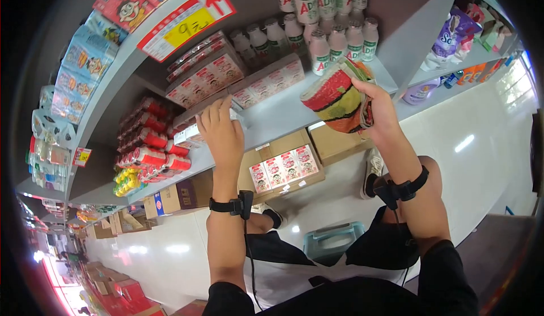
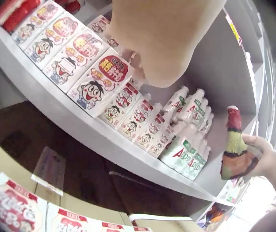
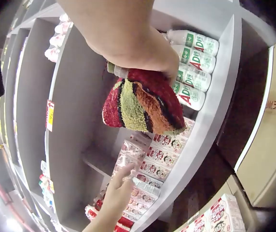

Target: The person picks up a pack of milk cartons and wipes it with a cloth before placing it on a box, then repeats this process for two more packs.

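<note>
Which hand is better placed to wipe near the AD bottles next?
The right hand, probably: it holds the cloth near those bottles, while the left hand, without a cloth, is by the cartons.

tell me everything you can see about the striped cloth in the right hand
The striped cloth has wavy bands of red, yellow-green and orange divided by dark lines. Its surface looks fuzzy, like terry towelling. It is folded or bunched into a thick, soft wad, with layered edges showing near the right hand, which grips it, the thumb over its upper side. It is held up in front of the grey shelf, and nothing else is plainly seen touching it.
</note>
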Motion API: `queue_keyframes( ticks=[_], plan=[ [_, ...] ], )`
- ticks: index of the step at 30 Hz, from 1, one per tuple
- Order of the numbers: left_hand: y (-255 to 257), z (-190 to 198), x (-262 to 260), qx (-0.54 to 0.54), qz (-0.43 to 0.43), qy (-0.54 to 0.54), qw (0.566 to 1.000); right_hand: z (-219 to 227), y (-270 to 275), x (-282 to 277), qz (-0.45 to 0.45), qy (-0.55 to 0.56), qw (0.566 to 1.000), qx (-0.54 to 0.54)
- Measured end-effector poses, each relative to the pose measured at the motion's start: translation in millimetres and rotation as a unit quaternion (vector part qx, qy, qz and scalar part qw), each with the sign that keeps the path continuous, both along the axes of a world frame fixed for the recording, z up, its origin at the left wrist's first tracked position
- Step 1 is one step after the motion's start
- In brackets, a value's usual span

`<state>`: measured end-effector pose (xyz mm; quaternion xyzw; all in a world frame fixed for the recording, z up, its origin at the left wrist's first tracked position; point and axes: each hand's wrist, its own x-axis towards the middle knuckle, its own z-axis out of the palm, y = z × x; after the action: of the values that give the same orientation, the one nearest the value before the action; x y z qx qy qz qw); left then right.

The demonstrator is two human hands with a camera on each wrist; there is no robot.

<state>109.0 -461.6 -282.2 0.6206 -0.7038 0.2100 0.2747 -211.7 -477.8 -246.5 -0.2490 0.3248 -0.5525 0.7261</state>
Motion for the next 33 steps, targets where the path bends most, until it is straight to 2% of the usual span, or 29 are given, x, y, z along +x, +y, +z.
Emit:
queue_keyframes(
  ticks=[3,10,12,16,18,20,23,27,28,29,30,31,32,33],
  plan=[
    [-6,0,-19,0.029,-0.033,-0.046,0.998,-3,-6,-1,-0.01,-0.007,1.0,-0.011],
    [-17,-3,-39,0.054,-0.047,-0.031,0.997,-5,-11,-2,-0.005,-0.022,1.0,-0.02],
    [-17,-1,-39,0.078,0.003,-0.019,0.997,-4,-11,-1,-0.01,-0.028,1.0,-0.01],
    [-15,-4,-35,0.042,0.002,-0.032,0.999,4,-5,-2,-0.011,-0.015,1.0,-0.013],
    [-13,-2,-29,0.084,0.005,-0.116,0.99,3,-4,-3,-0.015,-0.003,1.0,-0.013],
    [-16,-11,-26,0.052,-0.026,-0.125,0.99,-1,-7,-5,-0.017,0.007,0.999,-0.027],
    [-5,10,-44,-0.006,-0.073,-0.054,0.996,5,-3,-4,-0.036,-0.008,0.999,-0.019],
    [13,20,-56,0.028,-0.122,0.023,0.992,-19,-17,-10,-0.088,-0.04,0.994,-0.048],
    [21,26,-61,0.127,-0.08,0.18,0.972,-25,-19,-10,-0.108,-0.036,0.991,-0.077],
    [27,28,-63,0.222,-0.036,0.331,0.917,-30,-20,-9,-0.109,-0.034,0.991,-0.077],
    [29,26,-60,0.223,-0.037,0.332,0.916,-33,-20,-8,-0.13,-0.028,0.989,-0.065],
    [30,23,-54,0.241,-0.074,0.487,0.836,-36,-20,-6,-0.151,-0.022,0.987,-0.054],
    [32,21,-50,0.251,-0.108,0.626,0.73,-39,-19,-4,-0.15,-0.02,0.987,-0.053],
    [39,24,-56,0.249,-0.12,0.706,0.652,-40,-16,0,-0.144,0.002,0.989,-0.032]
  ],
)
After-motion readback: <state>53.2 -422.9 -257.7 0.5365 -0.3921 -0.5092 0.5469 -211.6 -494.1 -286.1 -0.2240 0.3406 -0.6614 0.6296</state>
